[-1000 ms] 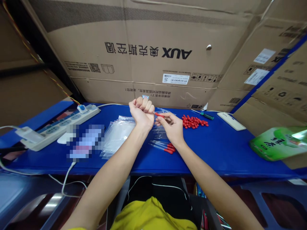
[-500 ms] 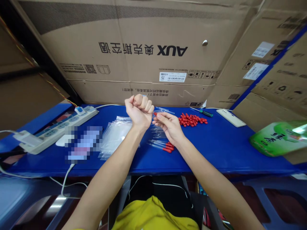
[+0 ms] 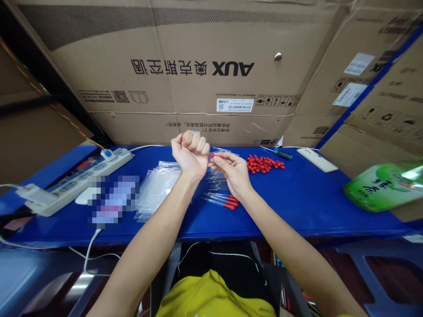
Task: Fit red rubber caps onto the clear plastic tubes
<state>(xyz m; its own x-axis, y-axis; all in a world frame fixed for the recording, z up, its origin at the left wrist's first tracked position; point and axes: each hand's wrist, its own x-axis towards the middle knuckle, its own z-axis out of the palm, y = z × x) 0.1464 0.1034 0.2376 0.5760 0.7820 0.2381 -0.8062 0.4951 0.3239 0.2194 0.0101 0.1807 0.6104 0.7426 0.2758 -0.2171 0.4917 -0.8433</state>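
Note:
My left hand (image 3: 191, 156) is closed in a fist, palm side toward me, above the blue table. A short bit of clear glass tube seems to stick out of its right side; the rest is hidden. Between the thumb and fingers of my right hand (image 3: 235, 172) is a red rubber bulb (image 3: 216, 155), lined up with that tube end. Loose glass tubes (image 3: 216, 181) lie beneath my right hand. Nearer me are several droppers (image 3: 228, 204) with red bulbs fitted. A pile of red bulbs (image 3: 262, 164) lies to the right.
Clear plastic bags (image 3: 157, 189) are stacked left of my left forearm. Farther left are a phone (image 3: 117, 198) and a power strip (image 3: 82, 179). A screwdriver (image 3: 282, 154), a white phone-like object (image 3: 317, 160) and a green pouch (image 3: 380, 187) lie right. Cardboard (image 3: 191, 88) stands behind.
The view has shifted slightly. The red bulb in my right hand now sits a little closer to my left fist; both hands otherwise keep their hold.

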